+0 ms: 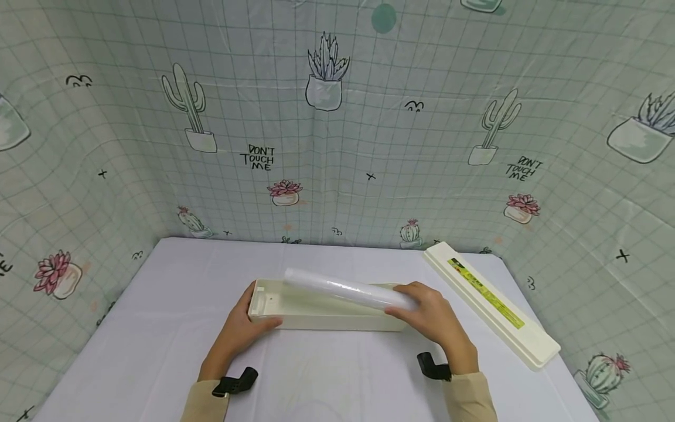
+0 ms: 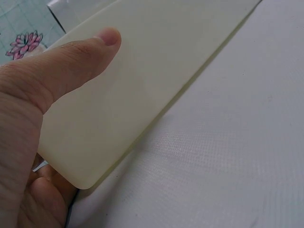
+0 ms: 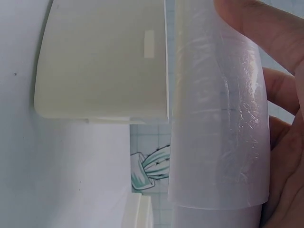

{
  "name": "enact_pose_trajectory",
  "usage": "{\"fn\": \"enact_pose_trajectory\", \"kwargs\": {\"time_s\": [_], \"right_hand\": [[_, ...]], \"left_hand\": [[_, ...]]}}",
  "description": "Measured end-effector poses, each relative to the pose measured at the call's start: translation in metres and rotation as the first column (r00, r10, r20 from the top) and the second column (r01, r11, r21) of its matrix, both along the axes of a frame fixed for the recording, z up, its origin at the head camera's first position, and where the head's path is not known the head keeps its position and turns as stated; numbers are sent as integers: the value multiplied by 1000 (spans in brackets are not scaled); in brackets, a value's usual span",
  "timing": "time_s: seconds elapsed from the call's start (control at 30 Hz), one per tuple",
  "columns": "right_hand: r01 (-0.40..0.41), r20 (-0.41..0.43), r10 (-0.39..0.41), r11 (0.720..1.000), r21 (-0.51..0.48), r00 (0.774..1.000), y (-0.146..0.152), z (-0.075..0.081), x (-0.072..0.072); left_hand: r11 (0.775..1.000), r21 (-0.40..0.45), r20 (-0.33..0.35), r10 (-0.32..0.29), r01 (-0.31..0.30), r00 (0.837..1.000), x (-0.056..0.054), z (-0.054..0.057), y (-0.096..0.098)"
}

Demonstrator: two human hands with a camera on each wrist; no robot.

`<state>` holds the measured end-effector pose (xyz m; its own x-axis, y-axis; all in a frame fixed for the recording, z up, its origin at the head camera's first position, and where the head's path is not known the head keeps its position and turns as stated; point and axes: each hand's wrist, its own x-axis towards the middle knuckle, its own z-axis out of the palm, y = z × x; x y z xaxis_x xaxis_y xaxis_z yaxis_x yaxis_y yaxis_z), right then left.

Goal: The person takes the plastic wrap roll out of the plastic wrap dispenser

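A long cream plastic box (image 1: 332, 322) without its lid lies lengthwise on the table. My left hand (image 1: 244, 328) grips its left end, the thumb (image 2: 88, 59) on the front wall and the other fingers behind the end. In my right hand (image 1: 435, 313) is a roll of clear plastic wrap (image 1: 343, 286), held near its right end between thumb and fingers. The roll slants over the box, its left end toward the back. Up close in the right wrist view, the shiny film (image 3: 218, 123) shows, with the roll's core (image 3: 216, 217) sticking out past it.
The long cream lid (image 1: 490, 305) with a yellow-green label lies slanted on the right of the white table (image 1: 158, 328). A patterned cloth (image 1: 337, 135) with cactus drawings hangs behind and at both sides. Each wrist wears a black camera mount (image 1: 234, 382).
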<state>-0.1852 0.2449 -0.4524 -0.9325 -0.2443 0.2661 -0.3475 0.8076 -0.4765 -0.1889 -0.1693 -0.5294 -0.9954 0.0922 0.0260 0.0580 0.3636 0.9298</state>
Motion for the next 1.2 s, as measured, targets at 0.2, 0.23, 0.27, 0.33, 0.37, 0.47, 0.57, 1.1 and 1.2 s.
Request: {"fn": "enact_pose_trajectory", "kwargs": {"time_s": [0.2, 0.23, 0.27, 0.33, 0.37, 0.47, 0.57, 1.1, 1.2], "right_hand": [[6, -14, -6, 1000, -14, 1000, 5, 1, 2], [7, -14, -7, 1000, -17, 1000, 6, 0, 2], [10, -14, -11, 1000, -20, 1000, 7, 0, 2], [16, -11, -16, 1000, -24, 1000, 8, -1, 1], [19, -8, -19, 1000, -24, 1000, 8, -1, 1], [33, 9, -33, 999, -30, 999, 10, -1, 1], [55, 40, -54, 998, -40, 998, 11, -1, 2], [89, 66, -86, 995, -48, 994, 16, 1, 3], [95, 70, -92, 994, -48, 993, 17, 1, 3]], "left_hand": [[1000, 1, -13, 1, -1, 1000, -1, -3, 1], [1000, -1, -16, 1, -1, 1000, -1, -3, 1], [1000, -2, -19, 1, -1, 1000, -1, -3, 1], [1000, 0, -19, 0, 0, 1000, -1, -3, 1], [1000, 3, -18, 1, -1, 1000, -1, -2, 1], [1000, 9, -9, 1, -1, 1000, -1, -1, 1], [1000, 9, -2, 1, -1, 1000, 0, -1, 1], [1000, -7, 9, 6, -6, 1000, 1, 3, 3], [1000, -1, 4, 8, -8, 1000, 1, 1, 2]]}}
